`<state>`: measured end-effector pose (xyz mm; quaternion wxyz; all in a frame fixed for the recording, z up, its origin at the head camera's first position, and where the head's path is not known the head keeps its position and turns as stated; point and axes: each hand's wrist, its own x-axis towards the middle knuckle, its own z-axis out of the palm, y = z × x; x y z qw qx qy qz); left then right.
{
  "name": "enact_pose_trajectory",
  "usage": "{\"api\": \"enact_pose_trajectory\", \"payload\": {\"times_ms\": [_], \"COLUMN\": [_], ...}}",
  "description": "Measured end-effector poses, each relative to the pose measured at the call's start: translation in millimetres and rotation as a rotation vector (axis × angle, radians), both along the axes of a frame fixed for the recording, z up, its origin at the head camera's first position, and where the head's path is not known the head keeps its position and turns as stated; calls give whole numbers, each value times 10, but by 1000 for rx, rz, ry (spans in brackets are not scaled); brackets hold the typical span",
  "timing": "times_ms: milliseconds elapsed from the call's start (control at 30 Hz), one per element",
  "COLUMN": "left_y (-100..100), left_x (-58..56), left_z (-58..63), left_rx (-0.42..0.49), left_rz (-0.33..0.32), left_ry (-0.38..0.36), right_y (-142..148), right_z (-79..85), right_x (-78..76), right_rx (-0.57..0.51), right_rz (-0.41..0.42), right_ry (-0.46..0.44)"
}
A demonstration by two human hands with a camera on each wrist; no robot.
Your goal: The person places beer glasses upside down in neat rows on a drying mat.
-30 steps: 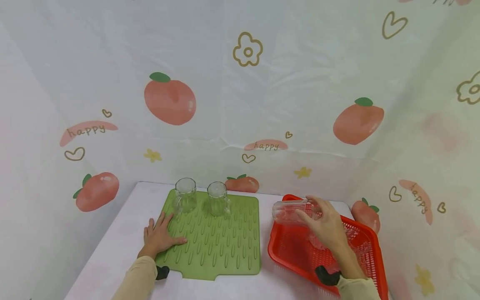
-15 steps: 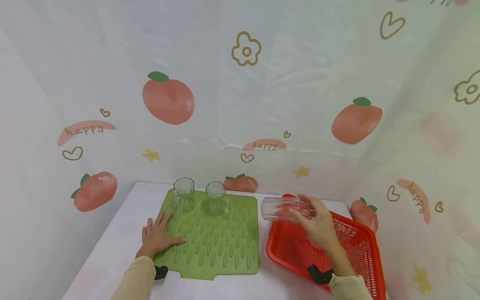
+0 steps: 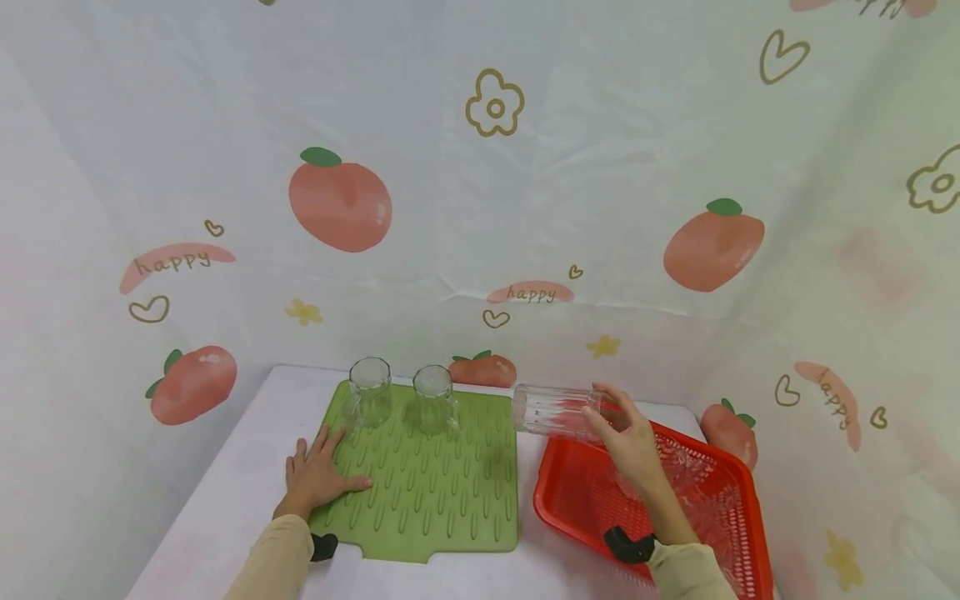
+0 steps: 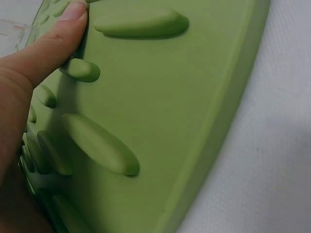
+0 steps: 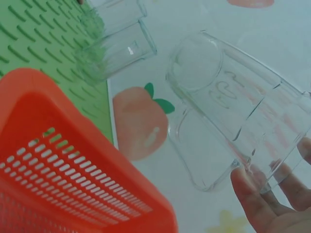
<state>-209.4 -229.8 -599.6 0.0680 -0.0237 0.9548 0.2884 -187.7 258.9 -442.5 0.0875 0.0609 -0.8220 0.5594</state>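
Note:
My right hand grips a clear glass mug by one end, holding it sideways above the far left part of a red basket. In the right wrist view, the mug's handle shows along its side, and the fingers curl round the near end. On the left, my left hand rests spread on the edge of a green ribbed mat. Its thumb lies straight across the ribs. Two more clear mugs, a left one and a right one, stand at the mat's back.
Inside the basket lie other clear glass items, partly hidden by my right arm. A white table carries mat and basket. Behind it hangs a pale curtain printed with fruit.
My right hand has moved left and slightly up with the mug, from over the basket toward the mat's right edge. The left hand stays on the mat.

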Motion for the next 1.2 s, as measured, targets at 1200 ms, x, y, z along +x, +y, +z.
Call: {"api": "enact_pose_trajectory", "payload": {"times_ms": [1200], "left_y": [33], "left_x": [-5], "left_z": [47], "left_rx": [-30], "left_rz": [-12], "left_ry": [-37], "right_y": [-462], "right_z": [-305], "right_x": [-604], "right_rx": [-317], "right_rz": [47], "right_ry": [-113]}}
